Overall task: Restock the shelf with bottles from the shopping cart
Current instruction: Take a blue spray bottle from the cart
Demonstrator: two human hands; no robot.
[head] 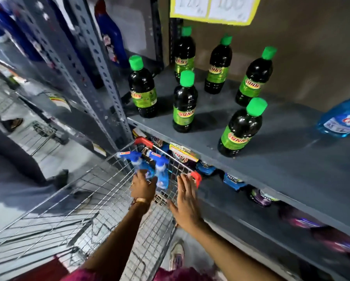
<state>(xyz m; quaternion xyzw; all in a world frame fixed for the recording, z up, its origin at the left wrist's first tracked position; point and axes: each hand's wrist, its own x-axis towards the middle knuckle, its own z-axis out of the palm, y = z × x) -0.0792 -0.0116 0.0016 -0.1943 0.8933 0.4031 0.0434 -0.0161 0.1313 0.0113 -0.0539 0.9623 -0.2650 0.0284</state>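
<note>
Two blue spray bottles stand in the far end of the wire shopping cart (72,201). My left hand (142,186) is closed around the left spray bottle (138,166). The right spray bottle (161,171) stands just beside it. My right hand (185,201) hovers with fingers spread over the cart's right rim, holding nothing. Above, the grey shelf (291,151) carries several dark bottles with green caps and green labels (184,102). A blue bottle (342,120) lies on its side at the shelf's right edge.
Grey slotted uprights (101,74) stand left of the shelf, with tall blue bottles (111,35) behind them. A yellow price sign (212,9) hangs above. The lower shelf holds blue and purple packets (232,182). Another person's leg and shoe (28,165) are at left on the floor.
</note>
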